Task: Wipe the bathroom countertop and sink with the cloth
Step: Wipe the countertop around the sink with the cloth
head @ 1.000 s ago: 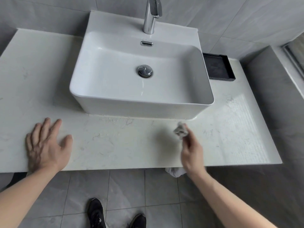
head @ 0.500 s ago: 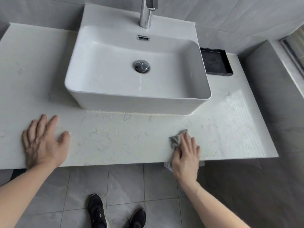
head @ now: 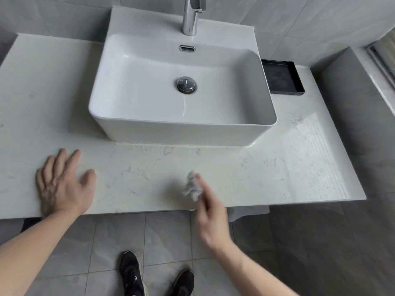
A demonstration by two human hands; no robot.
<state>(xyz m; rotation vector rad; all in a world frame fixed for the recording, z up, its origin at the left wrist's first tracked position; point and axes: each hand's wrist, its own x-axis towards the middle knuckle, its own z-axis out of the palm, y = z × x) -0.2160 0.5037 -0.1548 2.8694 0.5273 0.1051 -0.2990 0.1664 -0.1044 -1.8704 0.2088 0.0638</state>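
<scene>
A white marble countertop (head: 149, 178) carries a white rectangular vessel sink (head: 119, 116) with a chrome drain and a chrome tap (head: 191, 16) behind it. My right hand (head: 210, 214), blurred by motion, holds a small crumpled white cloth (head: 192, 186) at its fingertips, near the front edge of the countertop below the sink's middle. My left hand (head: 64, 184) lies flat on the countertop at the front left, fingers spread, holding nothing.
A black tray (head: 282, 79) sits on the countertop right of the sink. Grey tiled walls close in behind and on the right. Another piece of pale cloth (head: 248, 211) hangs below the counter's front edge. My black shoes (head: 132, 274) stand on the grey floor tiles.
My right hand swept the cloth leftwards along the front of the countertop and lifted from flat to a fingertip hold. My left hand stayed planted.
</scene>
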